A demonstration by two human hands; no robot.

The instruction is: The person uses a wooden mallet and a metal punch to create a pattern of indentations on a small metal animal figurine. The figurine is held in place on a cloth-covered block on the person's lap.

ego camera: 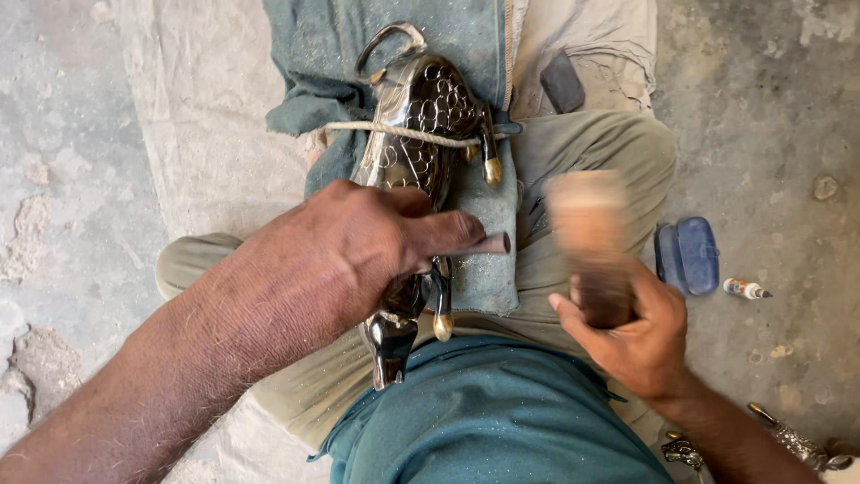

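Head view: the right hand (636, 336), at four o'clock, grips a blurred wooden mallet (591, 246). The left hand (345, 251) pinches a small punch (488, 243) against the dark metal animal figure (421, 134), roped onto a green cloth (331, 54) at twelve o'clock.

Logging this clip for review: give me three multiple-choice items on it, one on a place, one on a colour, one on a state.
1. Where does the metal animal figure lie?
A. on cloth over the person's lap
B. on a shelf
C. in a bucket

2. What colour is the small case on the floor?
A. red
B. blue
C. yellow

3. How does the wooden mallet in the right hand look?
A. sharp and still
B. motion-blurred
C. lying on the floor

Answers: 1 A, a rope crosses it over the cloth; 2 B, plainly blue; 3 B, its head is smeared.
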